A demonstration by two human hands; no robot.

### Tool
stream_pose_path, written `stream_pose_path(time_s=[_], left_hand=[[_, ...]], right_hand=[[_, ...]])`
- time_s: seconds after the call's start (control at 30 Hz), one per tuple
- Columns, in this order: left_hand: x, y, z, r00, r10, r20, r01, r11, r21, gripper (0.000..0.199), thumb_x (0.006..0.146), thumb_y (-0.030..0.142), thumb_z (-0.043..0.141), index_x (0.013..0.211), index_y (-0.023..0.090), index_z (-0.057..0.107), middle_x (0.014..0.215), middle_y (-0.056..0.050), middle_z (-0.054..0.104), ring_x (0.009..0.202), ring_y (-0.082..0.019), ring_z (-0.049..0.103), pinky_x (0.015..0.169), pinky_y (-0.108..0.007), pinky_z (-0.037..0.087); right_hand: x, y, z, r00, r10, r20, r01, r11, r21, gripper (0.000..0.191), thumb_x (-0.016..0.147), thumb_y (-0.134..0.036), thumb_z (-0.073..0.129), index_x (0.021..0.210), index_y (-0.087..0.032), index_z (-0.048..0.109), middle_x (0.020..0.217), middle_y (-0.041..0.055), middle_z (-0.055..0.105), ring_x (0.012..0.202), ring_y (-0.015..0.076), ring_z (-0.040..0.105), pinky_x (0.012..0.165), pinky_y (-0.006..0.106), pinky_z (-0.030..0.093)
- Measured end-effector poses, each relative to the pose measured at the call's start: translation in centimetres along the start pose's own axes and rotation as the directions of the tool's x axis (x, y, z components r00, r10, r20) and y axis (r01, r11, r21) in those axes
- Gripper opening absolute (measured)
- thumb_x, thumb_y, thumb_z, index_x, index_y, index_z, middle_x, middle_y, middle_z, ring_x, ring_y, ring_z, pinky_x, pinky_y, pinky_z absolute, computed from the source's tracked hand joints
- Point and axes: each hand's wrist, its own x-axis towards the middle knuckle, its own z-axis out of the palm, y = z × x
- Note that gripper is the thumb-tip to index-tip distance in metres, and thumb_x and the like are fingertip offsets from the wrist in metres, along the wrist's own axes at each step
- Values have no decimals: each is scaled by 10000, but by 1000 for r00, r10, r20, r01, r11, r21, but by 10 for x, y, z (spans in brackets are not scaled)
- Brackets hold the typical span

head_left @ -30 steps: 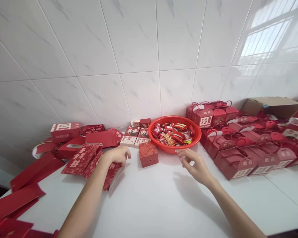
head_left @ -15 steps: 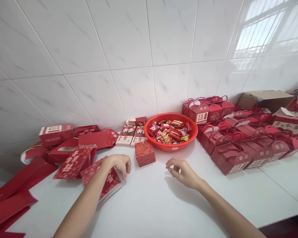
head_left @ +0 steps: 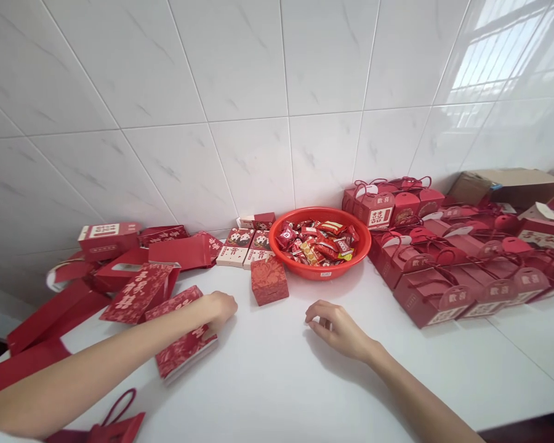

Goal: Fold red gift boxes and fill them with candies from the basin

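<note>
Red, floral-printed packet (head_left: 184, 354), one item: laid at a slant on the white table (head_left: 258, 381), near side, left of centre. Its right edge is overlapped by the left hand (head_left: 219, 309), whose fingers are bent downward; the packet lies beneath and beside the fingertips, and whether it is pinched cannot be told, the fingertips being partly hidden. Right hand (head_left: 337, 329): held low over the table, right of centre, fingers loosely curled and set a little off the thumb, with nothing seen to be held. Small red patterned box (head_left: 269, 282), one item: placed upright between the hands and farther off, touched by neither. Red basin (head_left: 323, 271), filled with wrapped sweets (head_left: 321, 243): set just beyond the box, to its right. Panda-printed boxes (head_left: 235, 246): stood behind the box, toward the tiled wall (head_left: 249, 154). Red bags and cartons (head_left: 138, 292): heaped at the left. Handled red gift boxes (head_left: 434, 295): ranked in rows at the right, with a brown cardboard box (head_left: 521, 178) placed at their far side.
</note>
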Motion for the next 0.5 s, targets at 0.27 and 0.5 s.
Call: stream_pose_path(time_s=[0.27,0.5], left_hand=[[-24,-12,-18,992,120,31,-117,990,-81,176,486,9,638,546,175,643,595,-23,653,578,-215,623,601,-322,512],[-64,19,-89,857,402,-322,-512,727,-457,101,734,254,642,807,206,694,755,12,709,732,-176,655,686,-245,488]], right_hand=[[-1,3,4,1000,-15,24,16,1000,-25,218,830,-64,512,923,-184,669,972,54,675,654,111,584,647,238,469],[1,-2,-4,999,34,-41,-22,967,252,374,975,-507,476,970,-174,648,891,59,673,608,125,625,618,259,501]])
